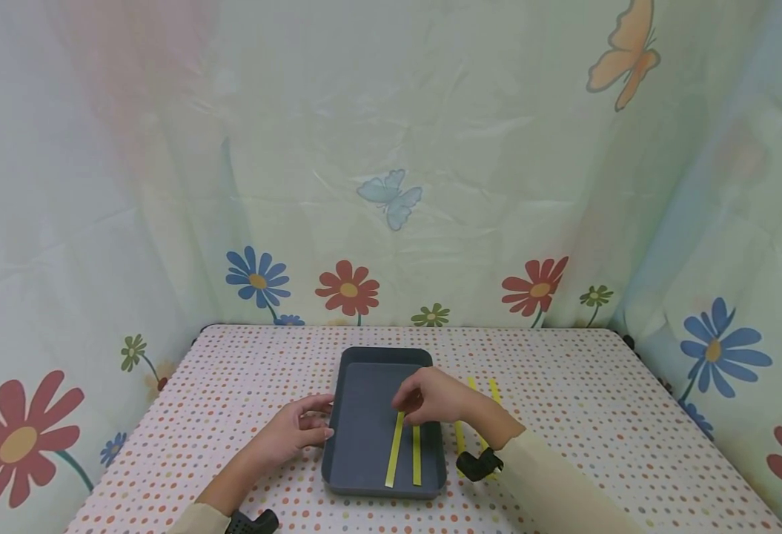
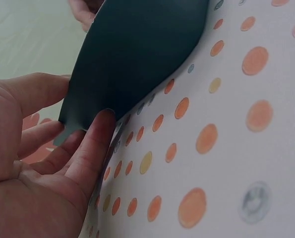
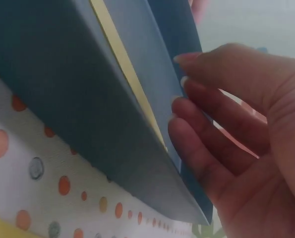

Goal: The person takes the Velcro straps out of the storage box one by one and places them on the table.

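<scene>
A dark grey rectangular tray (image 1: 360, 445) rests on the dotted table. Inside it, two narrow yellow strips (image 1: 417, 460) lie lengthwise along the right half. At the tray's left side, my left hand (image 1: 297, 426) touches the outer wall with its fingertips, its fingers spread along the wall in the left wrist view. My right hand (image 1: 433, 397) hovers over the tray's right part, close to the upper end of the left strip (image 1: 393, 452). Its fingers are loosely bent, thumb and forefinger slightly apart in the right wrist view. No strip shows between them there.
More yellow strips (image 1: 459, 437) lie on the table right of the tray, partly hidden under my right forearm. A dotted cloth (image 1: 584, 415) covers the table. Behind and on both sides hangs a curtain (image 1: 297, 148) with flowers and butterflies.
</scene>
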Tool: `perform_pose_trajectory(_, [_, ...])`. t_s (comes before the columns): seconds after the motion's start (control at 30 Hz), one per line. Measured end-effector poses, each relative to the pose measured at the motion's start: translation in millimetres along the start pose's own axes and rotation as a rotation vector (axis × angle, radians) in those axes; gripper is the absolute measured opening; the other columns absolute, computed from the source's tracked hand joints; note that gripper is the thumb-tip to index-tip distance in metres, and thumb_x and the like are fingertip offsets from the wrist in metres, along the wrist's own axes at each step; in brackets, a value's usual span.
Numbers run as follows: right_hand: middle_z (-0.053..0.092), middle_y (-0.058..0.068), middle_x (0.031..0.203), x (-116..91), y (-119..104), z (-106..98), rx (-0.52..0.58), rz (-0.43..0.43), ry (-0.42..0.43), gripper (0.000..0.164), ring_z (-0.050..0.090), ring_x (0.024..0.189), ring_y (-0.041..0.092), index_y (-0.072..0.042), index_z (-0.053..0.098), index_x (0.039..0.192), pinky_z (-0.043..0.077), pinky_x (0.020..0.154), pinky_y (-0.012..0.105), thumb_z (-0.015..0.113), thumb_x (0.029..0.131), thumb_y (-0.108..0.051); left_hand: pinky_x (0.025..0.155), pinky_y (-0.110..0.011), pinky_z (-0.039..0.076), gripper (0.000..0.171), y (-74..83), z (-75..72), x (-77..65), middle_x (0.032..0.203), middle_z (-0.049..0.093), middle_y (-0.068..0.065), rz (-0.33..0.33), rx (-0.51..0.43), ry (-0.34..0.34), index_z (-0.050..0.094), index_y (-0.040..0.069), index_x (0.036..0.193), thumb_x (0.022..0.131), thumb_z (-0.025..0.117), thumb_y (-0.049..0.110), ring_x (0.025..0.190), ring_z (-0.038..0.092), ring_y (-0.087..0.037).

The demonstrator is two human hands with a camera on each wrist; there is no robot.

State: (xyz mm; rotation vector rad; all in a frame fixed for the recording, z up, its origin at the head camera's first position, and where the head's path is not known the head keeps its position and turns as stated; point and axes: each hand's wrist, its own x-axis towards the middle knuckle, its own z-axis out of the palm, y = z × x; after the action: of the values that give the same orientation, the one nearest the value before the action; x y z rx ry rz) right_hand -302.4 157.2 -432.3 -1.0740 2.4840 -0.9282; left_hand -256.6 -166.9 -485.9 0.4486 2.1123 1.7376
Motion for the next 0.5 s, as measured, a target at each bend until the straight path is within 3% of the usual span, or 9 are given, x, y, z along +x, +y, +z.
perform_pose_trajectory(0.37, [0.077, 0.005, 0.105, 15, -1, -5, -0.039, 0.012, -0.131, 0.023, 0.074, 0.097, 0.018, -0.007, 0.078, 0.105, 0.058, 0.082, 0.018, 0.083, 0.083, -0.002, 0.085, -0.033, 0.063, 0.070, 1.7, -0.4, -0.1, 0.144, 0.049, -0.029, 0.001, -0.031, -0.005, 0.035, -0.006, 0.155, 0.096, 0.071, 0.010, 0.103, 0.067, -0.017])
perform_pose_trajectory(0.5, [0.076, -0.001, 0.104, 22, -1, -5, -0.107, 0.017, -0.167, 0.024, 0.073, 0.097, 0.016, -0.010, 0.079, 0.103, 0.058, 0.081, 0.018, 0.085, 0.082, -0.002, 0.085, -0.032, 0.062, 0.070, 1.7, -1.1, 0.2, 0.144, 0.049, -0.028, -0.006, -0.016, -0.001, 0.036, -0.004, 0.155, 0.096, 0.071, 0.012, 0.105, 0.067, -0.017])
